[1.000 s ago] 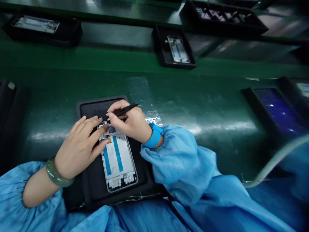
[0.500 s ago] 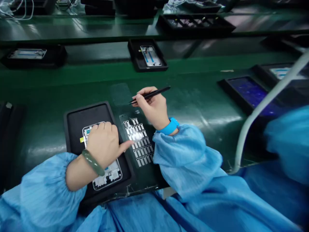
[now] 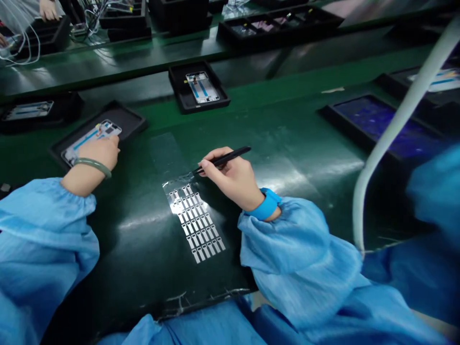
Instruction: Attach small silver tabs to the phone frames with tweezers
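My left hand [image 3: 98, 153], with a green bangle at the wrist, is closed at the near right side of a black tray [image 3: 132, 120]. A phone frame [image 3: 109, 125] with blue strips lies in that tray, partly covered by the hand; the fingertips are hidden. My right hand [image 3: 232, 175] grips black tweezers [image 3: 233, 154], their tips pointing left near the top edge of a clear sheet. Rows of small pale stickers [image 3: 199, 225] sit on this sheet, which lies flat on the green bench between my hands.
Another black tray [image 3: 174, 91] with a phone frame stands on the far side. A tray with blue-purple film [image 3: 381, 124] is at right. A pale curved tube [image 3: 373, 177] rises in front of a blue-sleeved person. Another person's hand [image 3: 48, 8] shows far left.
The black tray with the phone frame has moved from beside the sticker sheet to the far left, along with my left hand. My right hand keeps the tweezers near the sheet's top.
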